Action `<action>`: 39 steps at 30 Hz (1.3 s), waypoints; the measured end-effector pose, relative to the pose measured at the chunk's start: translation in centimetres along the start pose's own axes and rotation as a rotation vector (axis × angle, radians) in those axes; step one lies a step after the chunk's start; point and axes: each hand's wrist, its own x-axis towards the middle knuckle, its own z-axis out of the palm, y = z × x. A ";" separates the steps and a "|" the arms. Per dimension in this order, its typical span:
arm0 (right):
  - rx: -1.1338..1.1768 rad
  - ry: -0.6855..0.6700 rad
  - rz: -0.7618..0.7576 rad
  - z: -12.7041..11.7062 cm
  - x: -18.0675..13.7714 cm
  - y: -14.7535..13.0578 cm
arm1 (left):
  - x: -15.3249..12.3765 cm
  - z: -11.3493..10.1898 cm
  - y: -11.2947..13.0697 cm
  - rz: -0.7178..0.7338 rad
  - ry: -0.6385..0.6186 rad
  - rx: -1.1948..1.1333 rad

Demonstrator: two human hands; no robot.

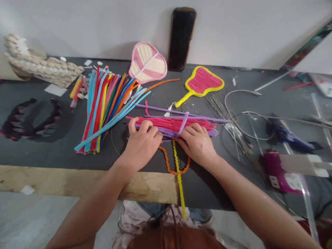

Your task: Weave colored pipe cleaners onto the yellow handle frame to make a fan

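In front of me lies a row of pink pipe cleaners (160, 121) and purple pipe cleaners (168, 133), side by side. My left hand (142, 141) is closed over their left part, fingers curled on the strands. A light purple pipe cleaner (184, 121) is bent across the row near its middle. My right hand (198, 143) pinches at its lower end and rests on the right part of the row; the fingertips are partly hidden. Below the hands, a twisted yellow stem (178, 173) points toward me, with a twisted orange loop (166, 159) crossing it.
Left of the row lies a pile of coloured pipe cleaners (103, 110), beyond it a dark headband (31, 121). Behind stand a pink-and-cream fan shape (147, 64), a yellow-edged pink fan (204, 81) and a phone (181, 38). To the right are thin wires (233, 128) and a glue gun (290, 135).
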 end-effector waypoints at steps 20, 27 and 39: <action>0.013 0.009 -0.003 0.2 0.1 0.0 | -1.5 -2.8 -3.5 -0.273 0.044 -0.578; 0.009 0.014 0.003 0.4 0.1 0.0 | -1.3 -3.1 -2.3 -0.580 -0.093 -1.081; 0.012 0.019 0.015 0.5 0.2 -0.1 | -1.0 -1.4 -2.1 -0.236 -0.120 -0.786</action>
